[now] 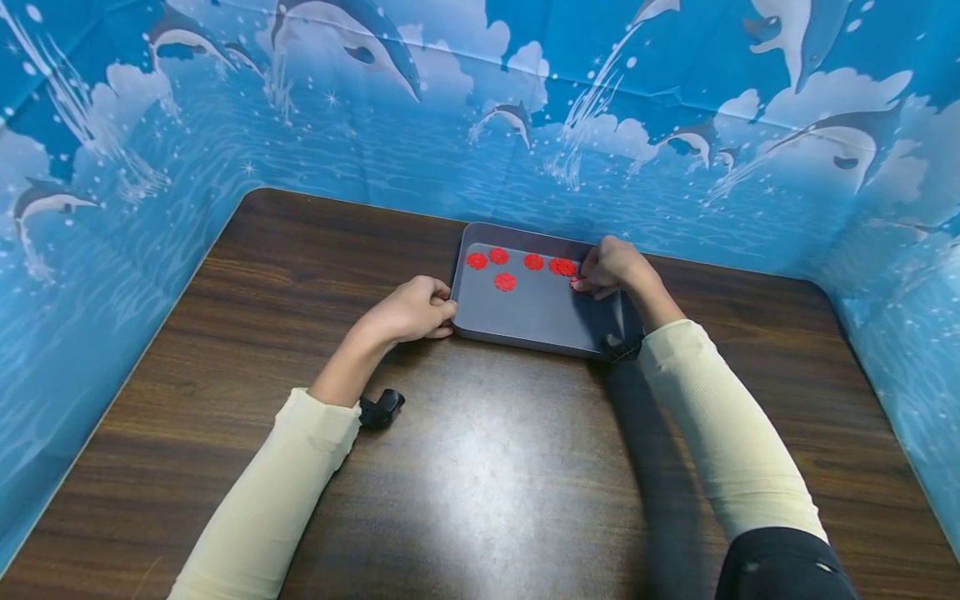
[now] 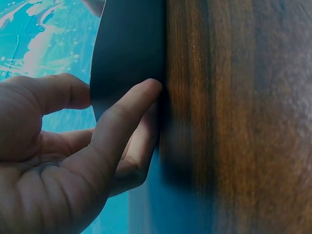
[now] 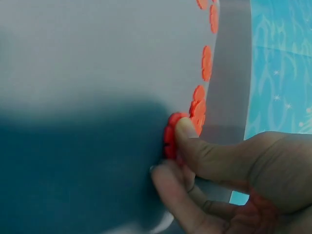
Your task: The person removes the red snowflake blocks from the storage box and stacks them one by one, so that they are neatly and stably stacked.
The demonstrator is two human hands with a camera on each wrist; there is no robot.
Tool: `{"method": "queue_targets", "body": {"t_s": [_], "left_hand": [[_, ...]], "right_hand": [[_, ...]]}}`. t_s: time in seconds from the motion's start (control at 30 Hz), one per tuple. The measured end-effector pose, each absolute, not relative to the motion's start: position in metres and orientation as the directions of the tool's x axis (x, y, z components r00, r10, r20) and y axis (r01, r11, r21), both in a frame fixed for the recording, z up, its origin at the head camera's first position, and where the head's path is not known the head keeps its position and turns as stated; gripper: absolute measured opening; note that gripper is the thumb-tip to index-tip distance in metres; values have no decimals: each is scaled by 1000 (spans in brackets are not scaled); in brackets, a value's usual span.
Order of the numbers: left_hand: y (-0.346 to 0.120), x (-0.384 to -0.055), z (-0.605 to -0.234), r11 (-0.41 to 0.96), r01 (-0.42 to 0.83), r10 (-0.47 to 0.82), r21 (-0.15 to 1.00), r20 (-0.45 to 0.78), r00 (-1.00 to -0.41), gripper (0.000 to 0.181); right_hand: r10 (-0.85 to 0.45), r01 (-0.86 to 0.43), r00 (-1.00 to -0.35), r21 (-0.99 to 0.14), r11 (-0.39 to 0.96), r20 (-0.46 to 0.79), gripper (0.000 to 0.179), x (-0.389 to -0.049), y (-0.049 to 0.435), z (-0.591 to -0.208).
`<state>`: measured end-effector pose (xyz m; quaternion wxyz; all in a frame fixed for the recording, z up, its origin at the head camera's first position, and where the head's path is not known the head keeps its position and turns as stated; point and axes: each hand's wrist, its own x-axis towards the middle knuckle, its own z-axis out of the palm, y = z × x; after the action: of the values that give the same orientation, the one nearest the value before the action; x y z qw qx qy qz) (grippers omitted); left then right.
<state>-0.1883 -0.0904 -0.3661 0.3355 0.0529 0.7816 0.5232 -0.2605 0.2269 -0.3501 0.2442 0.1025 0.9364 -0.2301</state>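
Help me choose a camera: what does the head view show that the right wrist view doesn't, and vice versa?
Head only: the left grip at the tray's left end, and the wooden table. Right wrist only: a clear close-up of the thumb against the held red disc. Both: right grip, tray, other red discs, blue backdrop.

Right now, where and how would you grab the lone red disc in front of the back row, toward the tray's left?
I'd pinch that red disc by its left and right edges, from above and the near side. It lies flat on the tray, so the edge looks like the best hold; bare floor shows nearside, another disc sits just behind.
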Motion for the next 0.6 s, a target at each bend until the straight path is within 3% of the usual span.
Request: {"method": "queue_targets", "body": {"t_s": [0.4,0.6], "left_hand": [[-86,-186,-366,455,-280,414,845,-480,-774,61],[-88,-187,-364,456,-282,406,844,-479,-778,61]], "right_hand": [[21,369,-857,-584,723,-515,10,-252,243,-340],[26,362,-865,-586,725,-502,15,-251,254,-324]]}}
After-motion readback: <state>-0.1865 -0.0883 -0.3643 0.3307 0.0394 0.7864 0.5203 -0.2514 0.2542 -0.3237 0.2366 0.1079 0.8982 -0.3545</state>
